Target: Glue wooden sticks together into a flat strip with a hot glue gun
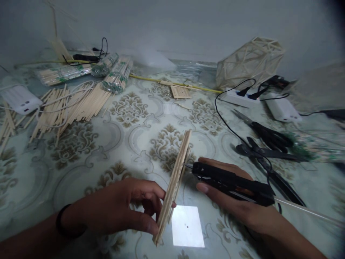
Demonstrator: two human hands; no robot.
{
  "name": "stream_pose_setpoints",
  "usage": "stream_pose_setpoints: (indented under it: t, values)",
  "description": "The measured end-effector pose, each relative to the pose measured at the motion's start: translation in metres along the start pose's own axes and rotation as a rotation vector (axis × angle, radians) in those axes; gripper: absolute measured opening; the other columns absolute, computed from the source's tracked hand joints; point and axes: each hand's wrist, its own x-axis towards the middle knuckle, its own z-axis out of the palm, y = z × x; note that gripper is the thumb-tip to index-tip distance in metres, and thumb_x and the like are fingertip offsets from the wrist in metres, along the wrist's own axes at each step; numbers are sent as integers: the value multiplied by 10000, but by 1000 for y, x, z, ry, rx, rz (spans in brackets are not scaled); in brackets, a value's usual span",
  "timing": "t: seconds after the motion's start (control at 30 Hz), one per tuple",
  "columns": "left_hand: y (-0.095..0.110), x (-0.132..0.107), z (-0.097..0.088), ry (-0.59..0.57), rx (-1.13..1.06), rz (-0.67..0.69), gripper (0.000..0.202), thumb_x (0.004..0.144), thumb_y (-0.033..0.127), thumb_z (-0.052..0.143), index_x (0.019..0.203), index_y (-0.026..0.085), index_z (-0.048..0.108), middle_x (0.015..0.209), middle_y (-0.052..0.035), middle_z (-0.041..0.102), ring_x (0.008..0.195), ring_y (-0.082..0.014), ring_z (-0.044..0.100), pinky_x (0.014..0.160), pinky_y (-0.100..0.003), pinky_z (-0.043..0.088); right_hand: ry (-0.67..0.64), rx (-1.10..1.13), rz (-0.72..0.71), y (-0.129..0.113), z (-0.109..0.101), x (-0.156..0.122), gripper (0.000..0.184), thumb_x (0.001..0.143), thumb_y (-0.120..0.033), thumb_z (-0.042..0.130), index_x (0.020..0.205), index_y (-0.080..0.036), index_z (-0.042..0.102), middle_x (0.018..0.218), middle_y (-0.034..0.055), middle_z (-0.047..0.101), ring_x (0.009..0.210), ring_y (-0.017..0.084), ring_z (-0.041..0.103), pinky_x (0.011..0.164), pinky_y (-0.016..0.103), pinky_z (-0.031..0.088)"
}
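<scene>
My left hand (126,205), a dark band round its wrist, pinches the lower part of a narrow panel of wooden sticks (174,183). The panel is held up on edge and tilted, its far end pointing away from me. My right hand (231,194) is wrapped round a black hot glue gun (231,181). The gun's metal nozzle points left and meets, or nearly meets, the right side of the panel at mid-length. A pale glue stick (307,210) sticks out of the gun's back. Part of my right hand's fingers is hidden behind the gun.
Loose wooden sticks (78,104) and wrapped bundles (118,73) lie at the left. A power strip (239,97), scissors (269,135) and pliers (258,153) are at the right. Behind stands a wooden stick frame (250,61). A small stick panel (180,91) lies beyond, near a yellow strip (151,79).
</scene>
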Motion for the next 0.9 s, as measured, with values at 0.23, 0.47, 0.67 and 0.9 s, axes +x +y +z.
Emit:
stream_pose_setpoints:
  t: [0.23,0.47,0.67,0.9]
  values:
    - [0,-1,0,9,5,-23,320,886,300,954,1186,249,855,995,2,800,912,-169,694,885,-289,533,43,-22,7,-1,0,0,309,961,-370,802,678,-312,695,615,-2,618,535,226,625,489,330,563]
    - [2,0,1,5,36,-20,366,865,431,981,1157,250,856,972,-2,794,877,-168,669,875,-300,533,61,-15,30,-3,0,1,319,989,-343,749,680,-306,676,616,-7,626,519,216,612,481,318,537]
    - [2,0,1,3,50,-20,327,889,424,963,1139,243,852,956,8,780,874,-159,648,876,-293,520,46,-3,29,3,-2,0,260,976,-354,780,735,-303,696,633,-12,637,531,210,622,474,306,537]
    - [3,-1,1,-9,99,-31,316,903,417,951,1113,215,827,947,10,765,876,-158,633,852,-278,511,49,16,42,1,-3,1,269,987,-314,759,728,-291,694,651,-13,667,548,211,647,498,305,542]
